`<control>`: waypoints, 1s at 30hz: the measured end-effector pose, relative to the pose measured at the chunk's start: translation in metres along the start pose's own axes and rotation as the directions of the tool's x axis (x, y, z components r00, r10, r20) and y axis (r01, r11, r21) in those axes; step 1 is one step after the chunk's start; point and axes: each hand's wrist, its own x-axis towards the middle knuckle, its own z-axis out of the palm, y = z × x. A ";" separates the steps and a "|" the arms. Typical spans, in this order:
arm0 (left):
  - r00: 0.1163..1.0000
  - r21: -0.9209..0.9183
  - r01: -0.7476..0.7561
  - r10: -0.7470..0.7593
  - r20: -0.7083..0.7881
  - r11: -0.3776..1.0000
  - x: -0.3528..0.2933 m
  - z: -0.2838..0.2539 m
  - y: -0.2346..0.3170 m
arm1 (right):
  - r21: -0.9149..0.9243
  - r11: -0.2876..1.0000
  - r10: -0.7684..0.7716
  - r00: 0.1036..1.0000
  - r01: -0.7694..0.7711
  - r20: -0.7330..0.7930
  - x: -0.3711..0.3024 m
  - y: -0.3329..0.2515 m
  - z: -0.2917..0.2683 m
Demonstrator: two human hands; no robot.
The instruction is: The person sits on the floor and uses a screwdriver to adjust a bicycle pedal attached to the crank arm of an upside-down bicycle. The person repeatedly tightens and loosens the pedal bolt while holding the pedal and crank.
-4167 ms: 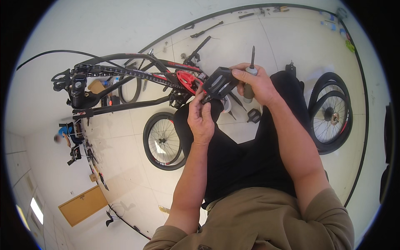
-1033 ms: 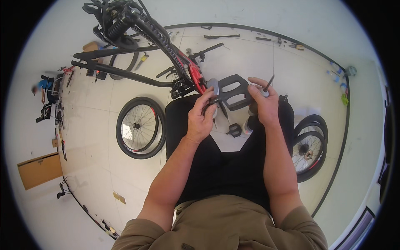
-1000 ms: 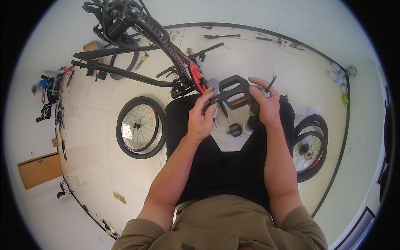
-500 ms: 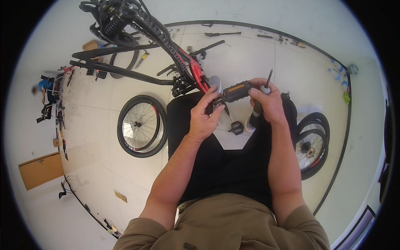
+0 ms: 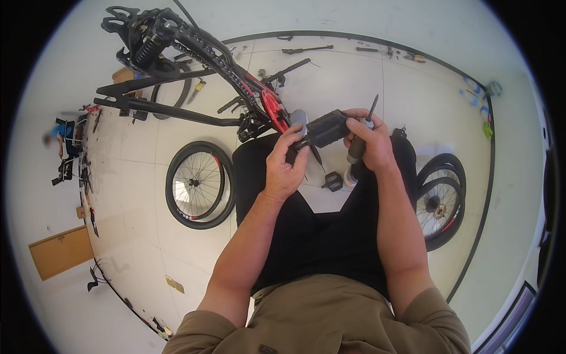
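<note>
A black bicycle pedal (image 5: 328,128) is held between my two hands above my knees. My left hand (image 5: 285,166) pinches its axle end with thumb and fingertips. My right hand (image 5: 371,141) grips the pedal's other end and also holds a screwdriver (image 5: 357,147), its shaft pointing up and away. A dark pointed piece (image 5: 317,158) shows just below the pedal by my left fingers; what it belongs to is hidden. Ahead of my left hand stands the black and red bicycle frame (image 5: 171,112) with its chain (image 5: 212,56).
Another pedal (image 5: 332,181) lies on the floor between my knees, beside a partly hidden container (image 5: 349,177). One wheel (image 5: 200,184) lies left, more wheels (image 5: 441,200) right. Tools (image 5: 377,50) line the far wall. A person (image 5: 59,133) is far left.
The pedal has turned in my hands, so its orange reflector no longer shows. Both hands have shifted slightly left in view, and the screwdriver's handle now shows more below my right hand.
</note>
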 end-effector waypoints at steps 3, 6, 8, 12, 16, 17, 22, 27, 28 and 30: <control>1.000 0.001 0.005 -0.005 -0.006 1.000 0.000 0.002 0.000 | 0.003 1.000 0.000 1.000 0.000 0.004 0.001 -0.001 -0.001; 0.999 0.046 -0.040 0.039 0.012 0.998 0.001 0.001 -0.002 | 0.010 1.000 -0.023 1.000 0.023 0.017 0.002 0.001 -0.003; 0.999 0.073 -0.034 0.032 0.024 0.997 0.002 0.001 0.004 | 0.013 0.999 -0.040 0.999 0.039 0.026 0.002 0.003 -0.004; 0.998 0.135 -0.065 0.061 0.031 0.989 0.004 0.002 0.008 | 0.010 0.999 -0.031 0.999 0.030 0.039 0.004 -0.001 -0.005; 0.997 0.175 -0.064 0.055 0.056 0.982 0.000 -0.002 0.014 | -0.027 1.000 0.017 1.000 -0.016 0.022 -0.001 -0.005 0.002; 0.997 0.174 -0.047 0.037 0.060 0.984 -0.001 -0.003 0.016 | -0.028 0.999 0.018 1.000 -0.017 0.022 -0.003 -0.005 0.003; 0.999 0.014 -0.026 0.026 -0.039 1.000 -0.006 0.004 0.007 | -0.039 0.999 0.022 1.000 -0.021 0.014 -0.002 -0.005 0.006; 0.997 0.093 -0.068 0.071 -0.026 0.993 -0.005 -0.002 0.001 | -0.039 0.999 0.013 1.000 -0.012 0.017 -0.002 -0.004 0.006; 0.997 0.097 -0.062 0.065 -0.029 0.993 -0.005 -0.001 0.003 | -0.041 0.999 0.010 1.000 -0.009 0.021 -0.002 -0.004 0.006; 0.998 0.105 -0.059 0.063 -0.029 0.993 -0.005 -0.001 0.005 | -0.034 0.999 0.001 1.000 0.000 0.028 -0.001 -0.002 0.005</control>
